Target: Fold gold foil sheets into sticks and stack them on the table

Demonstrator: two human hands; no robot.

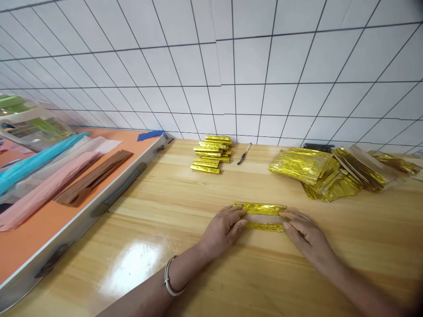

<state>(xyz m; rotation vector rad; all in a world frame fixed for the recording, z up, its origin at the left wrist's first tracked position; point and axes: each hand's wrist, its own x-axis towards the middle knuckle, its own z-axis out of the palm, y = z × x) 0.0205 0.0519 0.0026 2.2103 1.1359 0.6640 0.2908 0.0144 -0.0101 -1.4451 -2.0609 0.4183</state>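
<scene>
A narrow folded strip of gold foil paper (262,209) lies on the wooden table (172,202) in front of me. My left hand (224,229) presses its left end with fingers laid flat, a bracelet on that wrist. At the strip's right end my right hand (302,233) lies with fingers stretched over the foil. Both hands rest on the strip and do not lift it.
A stack of finished folded gold strips (211,154) sits at the back centre, a pen (243,154) beside it. A heap of gold foil sheets (330,171) lies at the back right. An orange board (49,215) with blue, pink and brown paper is on the left.
</scene>
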